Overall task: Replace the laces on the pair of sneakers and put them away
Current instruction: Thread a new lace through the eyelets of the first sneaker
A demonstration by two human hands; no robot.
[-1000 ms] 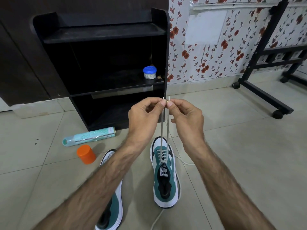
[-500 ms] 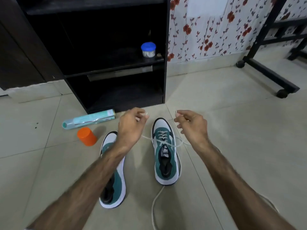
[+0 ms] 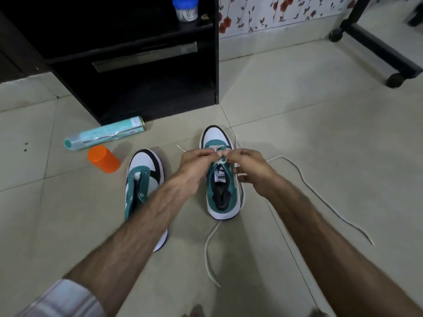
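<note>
Two white and teal sneakers stand on the tiled floor, toes toward the cabinet. The right sneaker (image 3: 223,191) has a white lace (image 3: 216,147) threaded through its eyelets. My left hand (image 3: 194,170) and my right hand (image 3: 251,170) meet over its tongue, and their fingertips pinch the lace there. Both lace tips stick out to the left and right of my hands. The left sneaker (image 3: 139,179) has no lace and lies partly under my left forearm. A loose white lace (image 3: 320,197) trails over the floor on the right, and its other end shows behind the right sneaker's heel.
A black open cabinet (image 3: 142,83) stands just beyond the shoes, with a blue-lidded jar (image 3: 185,8) on its shelf. A teal spray can (image 3: 105,136) lies on the floor beside an orange cap (image 3: 104,159). A black wheeled frame (image 3: 377,49) stands at the far right.
My hands came down from holding the two lace ends raised and together, spread apart, then closed in over the right sneaker's tongue. The view tilted downward.
</note>
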